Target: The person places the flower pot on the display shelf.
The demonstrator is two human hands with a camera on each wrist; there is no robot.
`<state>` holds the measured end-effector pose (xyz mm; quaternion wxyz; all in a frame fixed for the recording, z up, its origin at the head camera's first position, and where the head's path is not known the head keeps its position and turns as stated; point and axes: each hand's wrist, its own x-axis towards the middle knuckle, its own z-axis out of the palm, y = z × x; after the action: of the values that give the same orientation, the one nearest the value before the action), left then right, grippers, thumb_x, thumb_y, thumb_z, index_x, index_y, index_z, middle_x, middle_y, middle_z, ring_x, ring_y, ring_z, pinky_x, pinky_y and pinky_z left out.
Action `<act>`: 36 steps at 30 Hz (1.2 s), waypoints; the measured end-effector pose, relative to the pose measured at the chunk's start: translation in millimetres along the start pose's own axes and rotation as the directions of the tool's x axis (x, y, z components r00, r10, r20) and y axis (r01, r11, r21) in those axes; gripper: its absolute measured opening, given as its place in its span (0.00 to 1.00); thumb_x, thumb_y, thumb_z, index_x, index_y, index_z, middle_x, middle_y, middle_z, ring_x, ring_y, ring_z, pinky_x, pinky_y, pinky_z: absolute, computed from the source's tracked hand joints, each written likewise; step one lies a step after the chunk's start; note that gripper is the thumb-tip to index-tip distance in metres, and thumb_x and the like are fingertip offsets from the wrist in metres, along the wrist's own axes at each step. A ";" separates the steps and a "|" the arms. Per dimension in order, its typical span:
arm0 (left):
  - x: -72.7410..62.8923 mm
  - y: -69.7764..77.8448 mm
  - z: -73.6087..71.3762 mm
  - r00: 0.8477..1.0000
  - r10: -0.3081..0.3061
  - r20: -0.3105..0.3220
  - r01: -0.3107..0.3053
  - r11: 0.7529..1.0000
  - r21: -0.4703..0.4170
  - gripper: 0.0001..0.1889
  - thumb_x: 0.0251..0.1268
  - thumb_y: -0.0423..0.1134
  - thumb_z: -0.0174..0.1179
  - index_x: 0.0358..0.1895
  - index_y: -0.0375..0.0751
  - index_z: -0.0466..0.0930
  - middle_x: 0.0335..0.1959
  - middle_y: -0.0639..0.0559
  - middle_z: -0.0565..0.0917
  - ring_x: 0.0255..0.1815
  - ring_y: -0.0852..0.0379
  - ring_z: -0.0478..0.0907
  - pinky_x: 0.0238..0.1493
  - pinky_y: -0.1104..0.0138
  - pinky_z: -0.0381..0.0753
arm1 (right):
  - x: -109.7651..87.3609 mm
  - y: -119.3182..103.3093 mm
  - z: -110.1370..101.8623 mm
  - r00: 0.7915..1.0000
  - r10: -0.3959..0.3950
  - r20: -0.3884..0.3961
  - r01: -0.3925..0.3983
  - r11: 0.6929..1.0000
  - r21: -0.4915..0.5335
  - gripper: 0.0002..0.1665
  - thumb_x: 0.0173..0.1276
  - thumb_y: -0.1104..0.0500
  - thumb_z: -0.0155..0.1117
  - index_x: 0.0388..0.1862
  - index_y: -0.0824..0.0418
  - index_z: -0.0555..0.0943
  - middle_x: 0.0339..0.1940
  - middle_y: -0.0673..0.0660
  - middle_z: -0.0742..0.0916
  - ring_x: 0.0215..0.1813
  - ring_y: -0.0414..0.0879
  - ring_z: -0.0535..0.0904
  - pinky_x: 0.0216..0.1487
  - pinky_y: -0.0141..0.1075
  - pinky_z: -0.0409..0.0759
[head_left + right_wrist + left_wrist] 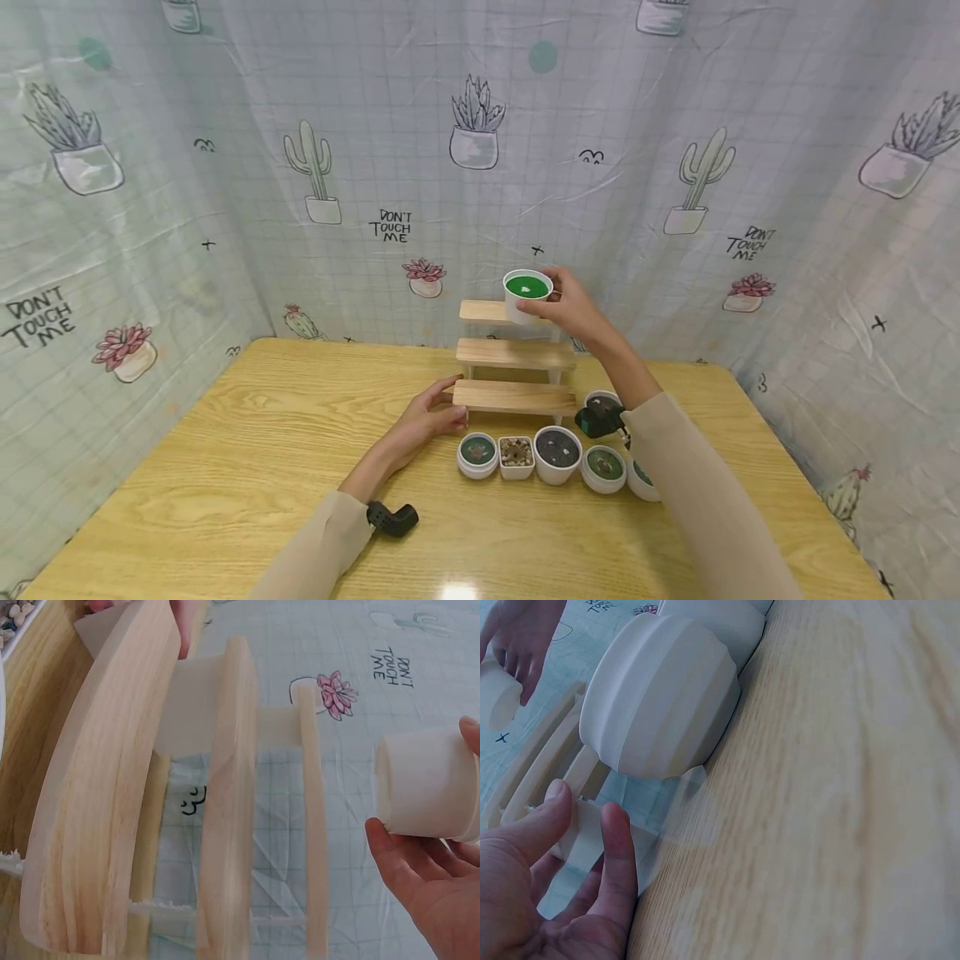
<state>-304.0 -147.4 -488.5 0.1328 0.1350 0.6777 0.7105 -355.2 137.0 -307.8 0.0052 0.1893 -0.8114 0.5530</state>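
A small three-tier stand with wooden steps (pixel 514 397) and white side supports stands on the table. My right hand (pixel 576 312) grips a white pot (pixel 521 310) with a bright green inside, at the height of the top step. In the right wrist view that pot (pixel 427 784) is tilted on its side in the picture, apart from the top step (pixel 313 825). My left hand (pixel 427 415) holds the stand's left end at the lowest step. Thumb and fingers pinch its white side support (pixel 585 832) in the left wrist view.
Before the stand is a row of white pots: a round one (pixel 477 456), a square one with pebbles (pixel 516 454), a dark-filled one (pixel 557 452) and others (pixel 603 468) to the right. Another dark-filled pot (pixel 600 398) is partly behind my right wrist camera. A printed curtain (pixel 360 167) hangs behind.
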 end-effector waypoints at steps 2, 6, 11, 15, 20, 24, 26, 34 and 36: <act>-0.1 0.2 0.0 1.000 0.001 0.000 -0.001 1.000 -0.002 0.37 0.74 0.36 0.63 0.82 0.53 0.58 0.61 0.38 0.74 0.49 0.53 0.84 0.56 0.63 0.89 | 1.1 -1.1 1.8 1.000 0.001 0.001 -0.001 1.000 0.008 0.48 0.70 0.54 0.72 0.79 0.65 0.57 0.68 0.65 0.74 0.53 0.49 0.79 0.63 0.52 0.82; -0.2 -0.2 -0.2 1.000 0.001 -0.001 -0.001 1.000 -0.003 0.37 0.74 0.35 0.63 0.82 0.53 0.58 0.61 0.38 0.74 0.49 0.53 0.84 0.56 0.63 0.89 | 4.1 -2.1 4.4 1.000 0.013 0.003 -0.013 1.000 0.004 0.49 0.70 0.53 0.72 0.80 0.63 0.56 0.69 0.65 0.74 0.54 0.49 0.78 0.63 0.52 0.81; 0.1 -0.3 -0.2 1.000 0.002 -0.012 -0.002 1.000 -0.009 0.36 0.74 0.35 0.63 0.81 0.52 0.59 0.60 0.38 0.74 0.48 0.53 0.84 0.55 0.63 0.89 | 10.7 -1.0 6.2 1.000 0.021 0.009 -0.021 1.000 -0.004 0.50 0.69 0.53 0.73 0.81 0.63 0.56 0.70 0.65 0.74 0.60 0.55 0.78 0.64 0.50 0.81; 0.3 -0.6 -0.9 1.000 0.000 -0.010 0.000 1.000 -0.011 0.37 0.74 0.35 0.63 0.81 0.52 0.59 0.61 0.38 0.74 0.48 0.53 0.84 0.55 0.63 0.89 | 15.2 -1.9 8.6 1.000 0.020 -0.002 -0.020 0.999 -0.043 0.50 0.68 0.52 0.74 0.80 0.64 0.58 0.69 0.65 0.75 0.60 0.56 0.77 0.61 0.48 0.82; 0.7 -0.6 -1.6 1.000 -0.009 -0.010 0.008 1.000 -0.015 0.36 0.74 0.35 0.64 0.81 0.52 0.59 0.62 0.37 0.74 0.49 0.53 0.84 0.55 0.63 0.89 | 20.3 -2.3 12.3 1.000 0.020 -0.006 -0.021 0.998 -0.061 0.49 0.68 0.52 0.74 0.78 0.64 0.59 0.68 0.64 0.75 0.60 0.56 0.77 0.60 0.46 0.82; 1.8 -0.4 -1.2 1.000 -0.004 -0.009 0.004 1.000 -0.022 0.36 0.74 0.35 0.63 0.81 0.52 0.59 0.61 0.37 0.74 0.49 0.52 0.85 0.55 0.63 0.89 | 26.0 -0.5 16.0 1.000 0.008 0.005 -0.007 0.998 -0.056 0.46 0.68 0.52 0.74 0.76 0.64 0.61 0.65 0.65 0.77 0.58 0.55 0.78 0.58 0.44 0.83; 2.3 -0.7 -1.2 1.000 0.000 -0.007 0.000 1.000 -0.021 0.36 0.74 0.34 0.63 0.81 0.52 0.59 0.61 0.37 0.74 0.49 0.52 0.85 0.55 0.63 0.89 | 29.3 1.8 18.2 1.000 0.004 0.004 -0.004 0.998 -0.061 0.45 0.68 0.52 0.74 0.76 0.64 0.62 0.63 0.65 0.78 0.57 0.53 0.79 0.56 0.40 0.84; 3.1 -1.9 -1.8 1.000 0.002 -0.004 -0.002 1.000 -0.016 0.36 0.75 0.34 0.62 0.81 0.51 0.59 0.60 0.38 0.74 0.49 0.52 0.85 0.55 0.63 0.89 | 37.4 7.1 27.6 0.999 0.029 -0.013 -0.030 0.999 -0.041 0.47 0.68 0.53 0.74 0.78 0.64 0.59 0.65 0.64 0.77 0.61 0.54 0.77 0.57 0.41 0.82; 3.5 -2.1 -2.2 1.000 0.000 -0.006 0.000 1.000 -0.018 0.36 0.75 0.34 0.62 0.81 0.51 0.59 0.60 0.38 0.75 0.49 0.52 0.85 0.55 0.63 0.89 | 39.1 7.2 29.9 0.999 0.039 -0.017 -0.040 0.998 -0.045 0.49 0.68 0.52 0.74 0.78 0.64 0.59 0.67 0.64 0.77 0.63 0.55 0.77 0.59 0.43 0.81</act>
<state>-308.1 -148.1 -490.7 0.1321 0.1319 0.6716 0.7170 -387.7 100.6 -317.4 0.0051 0.1687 -0.8272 0.5359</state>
